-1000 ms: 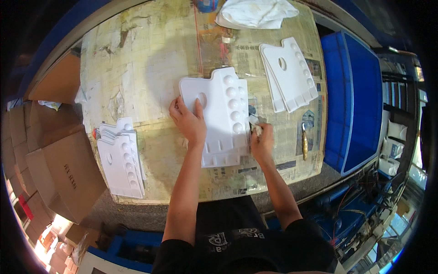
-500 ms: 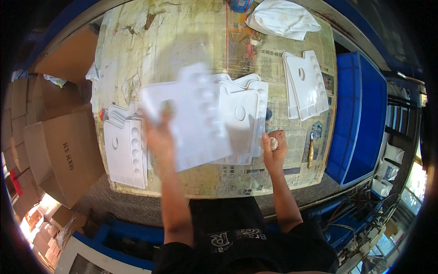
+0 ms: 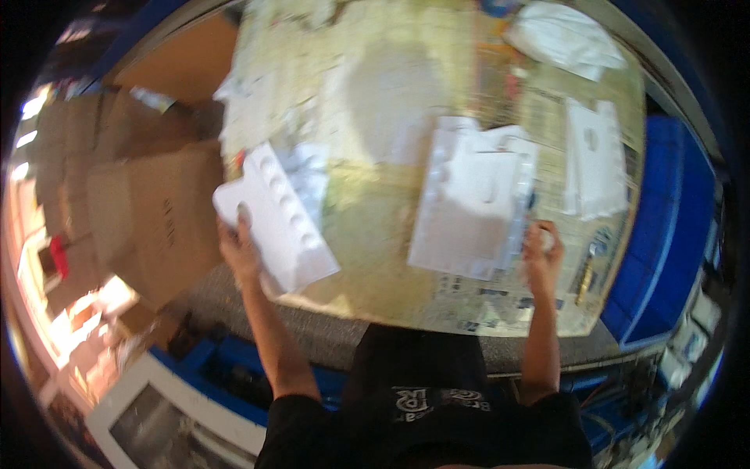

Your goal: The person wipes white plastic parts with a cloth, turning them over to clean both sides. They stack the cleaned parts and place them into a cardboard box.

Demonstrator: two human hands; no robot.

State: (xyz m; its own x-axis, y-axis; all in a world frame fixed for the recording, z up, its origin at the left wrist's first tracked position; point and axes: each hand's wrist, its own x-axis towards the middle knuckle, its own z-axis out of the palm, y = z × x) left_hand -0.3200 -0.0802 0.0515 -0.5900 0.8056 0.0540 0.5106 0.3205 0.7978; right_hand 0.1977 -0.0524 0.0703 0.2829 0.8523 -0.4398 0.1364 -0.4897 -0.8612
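the left hand (image 3: 238,254) grips a white paint palette (image 3: 275,223) by its thumb-hole side, tilted over the left pile (image 3: 312,176) near the table's (image 3: 375,273) left edge; blur hides whether the two touch. the right hand (image 3: 544,262) is closed around a small pale wad (image 3: 546,238), just beside the middle stack (image 3: 469,211), which lies near the table's front edge. the step in hand seems to be setting a wiped palette aside. the next move likely calls for squaring it on the pile, letting go, then bringing the left hand back to the stack's top piece.
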